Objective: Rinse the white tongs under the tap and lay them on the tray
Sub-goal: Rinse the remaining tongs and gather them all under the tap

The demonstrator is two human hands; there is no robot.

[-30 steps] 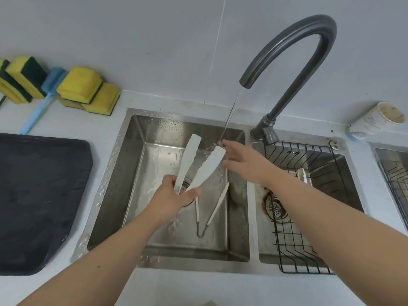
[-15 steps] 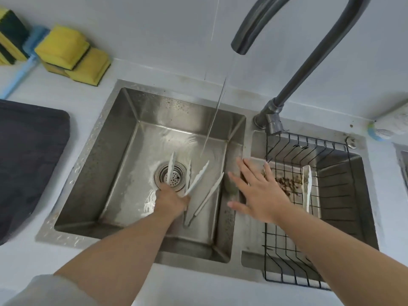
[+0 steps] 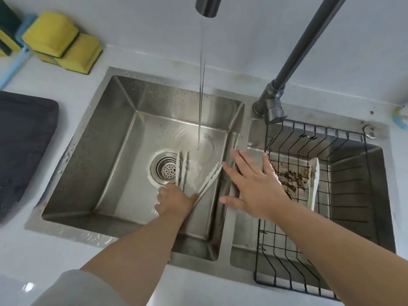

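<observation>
White tongs (image 3: 182,171) low in sink (image 3: 123,138), handle end inside left hand (image 3: 174,200) grip, fingers closed around it.

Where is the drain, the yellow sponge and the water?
drain (image 3: 167,171): head view, on its strainer holes.
yellow sponge (image 3: 50,33): head view, on its top face.
water (image 3: 202,85): head view, mid-stream.

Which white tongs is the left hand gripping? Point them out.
The tongs by the drain, whose base sits in the left hand. The other tongs lie loose beside it, nearer the right hand.
</observation>
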